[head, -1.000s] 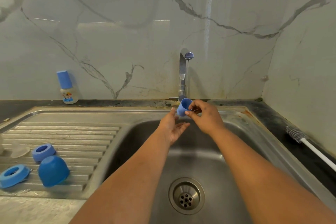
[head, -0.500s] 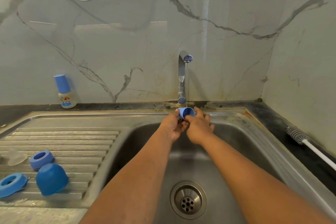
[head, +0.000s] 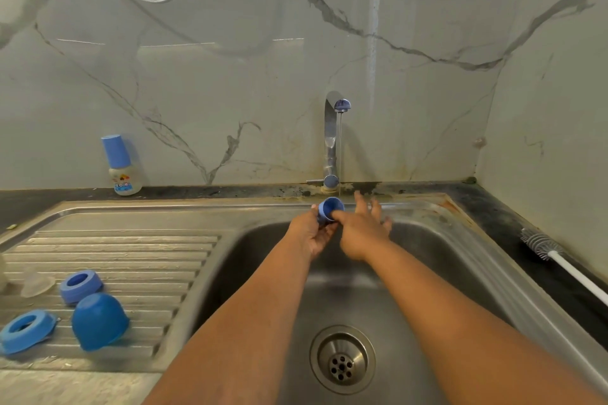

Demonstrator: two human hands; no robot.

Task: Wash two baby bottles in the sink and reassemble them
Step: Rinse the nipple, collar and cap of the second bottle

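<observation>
A small blue plastic cap (head: 330, 209) is held at the back edge of the stainless steel sink (head: 427, 273), directly below the chrome tap (head: 330, 141), from which a thin stream of water is seen falling. The cap is gripped by the left hand (head: 311, 235), fingers curled round its lower side, open mouth tilted up and toward the camera. The right hand (head: 362, 230) is placed just beside it (thumb tip touching the cap's rim), with the remaining fingers spread wide and straight toward the back wall; some motion blur is noted on them.

On the ribbed draining board at the left of the sink, near its front edge, a dark blue dome-shaped cover (head: 98, 320) is set mouth down. A flat blue collar ring (head: 26, 330) lies at its left, a taller blue screw ring (head: 80, 286) just behind it, and a clear silicone teat (head: 36, 283) further left.

An assembled clear baby bottle with a blue cap (head: 121, 166) stands upright at the back edge of the dark bench, against the marble wall. A grey-bristled bottle brush with a white handle (head: 559, 260) lies on the bench along the right edge.
</observation>
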